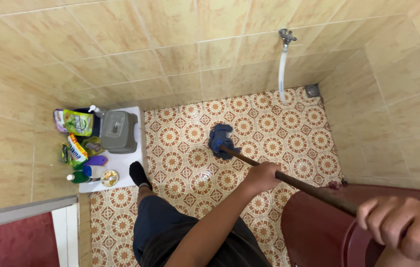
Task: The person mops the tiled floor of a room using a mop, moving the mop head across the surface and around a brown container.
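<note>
The left hand point(262, 177) is closed around the mop handle point(294, 182) about halfway along its length. The right hand point(403, 228) is closed around the upper end of the same handle, at the blue grip, nearest the camera. The handle runs diagonally from the right hand, through the left hand, down to the floor.

The mop head point(221, 140), blue and stringy, rests on the patterned floor tiles point(289, 123), ahead of the left hand and to its left. A dark-socked foot point(139, 174) stands left of the left hand, beside a white platform point(129, 163).

On the platform, well left of both hands: a grey stool point(118, 130), detergent pouches point(77, 122) and bottles point(91, 172).

Directly below the right hand sits a dark red bin point(319, 232); the handle crosses above its rim.

Far ahead of the hands, a wall tap point(286, 36) carries a white hose point(282, 74) hanging toward a floor drain point(312, 90) in the corner.
</note>
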